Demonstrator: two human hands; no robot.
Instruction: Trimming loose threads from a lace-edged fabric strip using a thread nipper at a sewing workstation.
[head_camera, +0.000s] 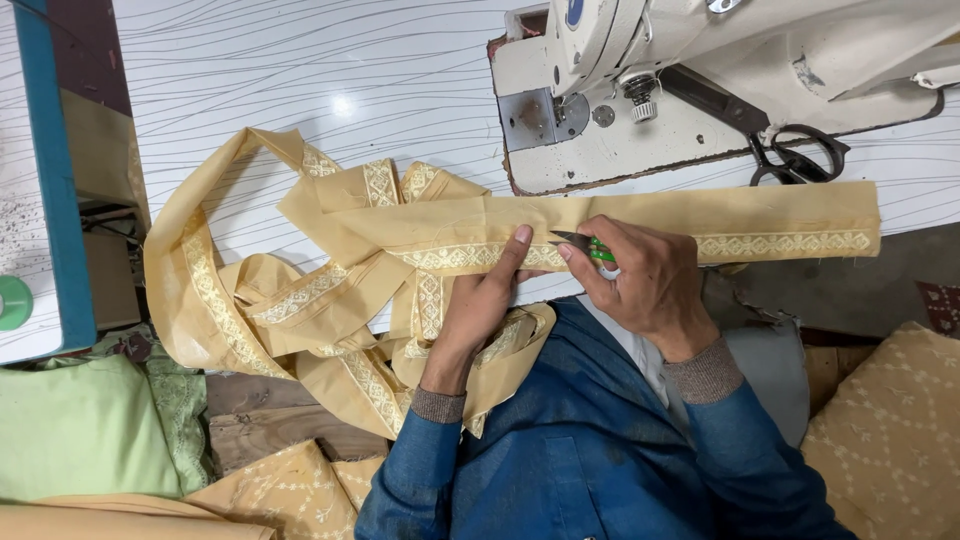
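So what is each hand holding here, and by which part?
Right hand grips small green-handled snips by the handle; left hand presses the tan fabric strip flat near its embroidered band.

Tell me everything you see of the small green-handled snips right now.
The snips are small thread cutters with grey metal blades and a bright green handle. The right hand grips them, hiding most of the handle; only the pointed blades and a strip of green show. The tip points left, lying low over the embroidered band of the tan fabric strip, close to the left hand fingertip pressing the cloth.
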